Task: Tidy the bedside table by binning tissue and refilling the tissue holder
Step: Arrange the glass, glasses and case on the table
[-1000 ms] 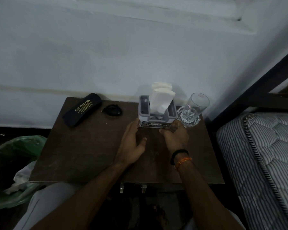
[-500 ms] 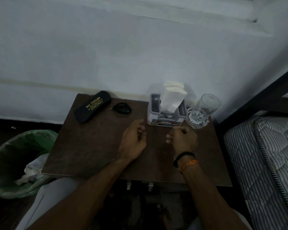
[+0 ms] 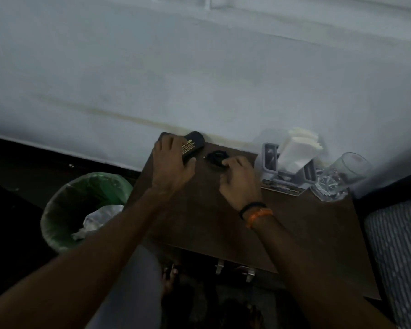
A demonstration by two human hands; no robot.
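Note:
A grey tissue holder [image 3: 269, 162] stands at the back right of the dark wooden bedside table [image 3: 199, 222], with white tissues [image 3: 297, 150] sticking up out of it. My left hand [image 3: 171, 162] lies over a black spectacle case [image 3: 192, 146] at the table's back left corner, fingers wrapped around it. My right hand [image 3: 239, 184] is closed around a small black object [image 3: 216, 156] beside the case. A bin with a green liner [image 3: 81, 210] stands on the floor left of the table, with crumpled white tissue [image 3: 93, 222] inside.
A clear drinking glass [image 3: 337, 179] stands right of the tissue holder near the table's right edge. A striped mattress [image 3: 399, 257] lies at the far right. The pale wall runs directly behind the table. My feet are on the floor under the table front.
Both hands have left the tissue holder and moved left and back: the left onto the black case, the right onto the small black object. The view has swung left.

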